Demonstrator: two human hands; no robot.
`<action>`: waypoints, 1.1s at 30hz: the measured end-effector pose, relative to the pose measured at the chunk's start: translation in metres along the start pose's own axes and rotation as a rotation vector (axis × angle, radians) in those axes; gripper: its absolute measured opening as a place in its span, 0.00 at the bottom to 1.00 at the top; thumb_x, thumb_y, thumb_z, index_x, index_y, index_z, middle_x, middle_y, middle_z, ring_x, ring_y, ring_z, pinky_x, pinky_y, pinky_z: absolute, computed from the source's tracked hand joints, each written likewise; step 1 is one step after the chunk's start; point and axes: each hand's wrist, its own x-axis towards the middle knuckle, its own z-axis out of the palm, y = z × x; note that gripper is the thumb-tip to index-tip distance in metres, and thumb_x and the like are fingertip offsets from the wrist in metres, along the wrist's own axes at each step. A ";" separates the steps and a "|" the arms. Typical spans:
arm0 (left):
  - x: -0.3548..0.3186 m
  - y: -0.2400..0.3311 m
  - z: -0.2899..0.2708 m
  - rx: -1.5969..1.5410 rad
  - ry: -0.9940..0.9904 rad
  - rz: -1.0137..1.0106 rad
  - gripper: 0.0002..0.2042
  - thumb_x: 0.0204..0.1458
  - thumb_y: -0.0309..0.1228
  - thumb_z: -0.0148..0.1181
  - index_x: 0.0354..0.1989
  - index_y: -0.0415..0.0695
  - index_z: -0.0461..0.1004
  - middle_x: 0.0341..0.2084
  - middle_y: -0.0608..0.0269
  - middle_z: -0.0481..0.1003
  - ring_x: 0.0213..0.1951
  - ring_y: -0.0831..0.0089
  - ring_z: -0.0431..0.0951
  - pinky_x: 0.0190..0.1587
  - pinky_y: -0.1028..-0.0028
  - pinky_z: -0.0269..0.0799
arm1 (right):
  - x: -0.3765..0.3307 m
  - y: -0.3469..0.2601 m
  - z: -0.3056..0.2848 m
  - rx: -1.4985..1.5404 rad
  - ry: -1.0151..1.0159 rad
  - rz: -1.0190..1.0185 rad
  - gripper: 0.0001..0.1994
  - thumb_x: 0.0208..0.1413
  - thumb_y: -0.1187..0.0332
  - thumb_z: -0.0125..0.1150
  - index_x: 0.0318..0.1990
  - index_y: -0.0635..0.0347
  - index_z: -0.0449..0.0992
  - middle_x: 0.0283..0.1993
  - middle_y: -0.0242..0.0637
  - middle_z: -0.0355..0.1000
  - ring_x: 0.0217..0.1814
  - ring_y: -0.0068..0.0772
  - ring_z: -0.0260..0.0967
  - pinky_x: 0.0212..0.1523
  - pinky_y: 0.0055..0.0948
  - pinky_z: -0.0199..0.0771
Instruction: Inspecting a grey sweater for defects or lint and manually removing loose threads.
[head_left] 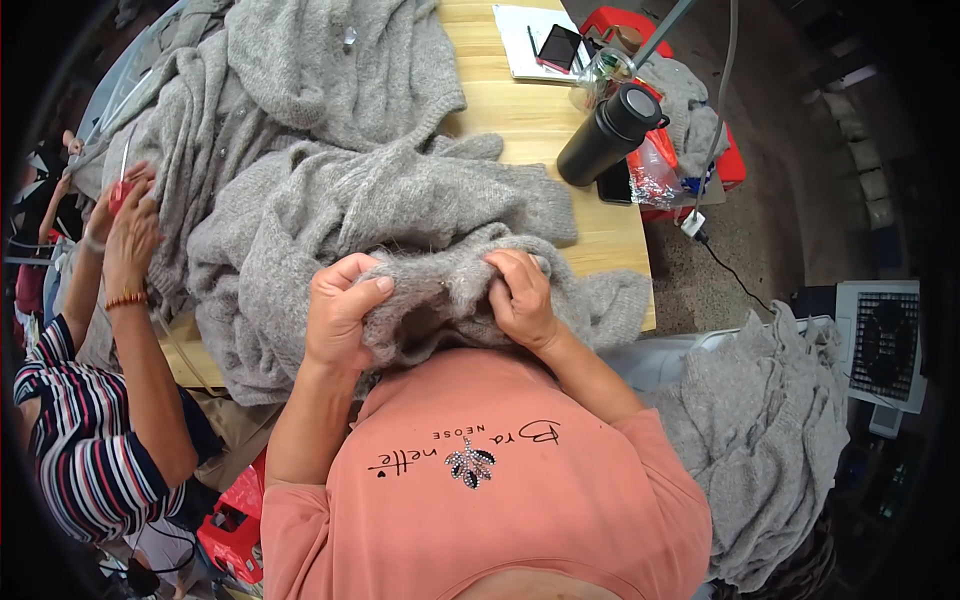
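A grey knitted garment (pixel 400 215) lies bunched on the wooden table (pixel 530 110) in front of me. My left hand (pixel 340 310) grips a fold of its fuzzy edge, thumb on top. My right hand (pixel 520 295) clutches the same edge a short way to the right, fingers curled into the knit. The stretch of fabric between the two hands is pulled up toward my chest. More grey knitwear (pixel 300 70) is heaped behind it.
A person in a striped top (pixel 90 440) works at the left, hands (pixel 125 215) on the grey pile. A black flask (pixel 610 135), a phone on papers (pixel 560 45) and a red stool (pixel 720 150) stand at the far right. Another grey pile (pixel 770 430) lies at my right, beside a fan (pixel 885 345).
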 end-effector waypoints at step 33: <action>-0.005 0.009 -0.007 -0.186 0.044 0.053 0.04 0.45 0.23 0.51 0.30 0.37 0.68 0.27 0.56 0.74 0.30 0.70 0.75 0.37 0.72 0.72 | 0.003 0.004 0.006 -0.151 0.211 -0.078 0.14 0.42 0.77 0.54 0.40 0.66 0.67 0.36 0.43 0.68 0.37 0.43 0.66 0.38 0.37 0.64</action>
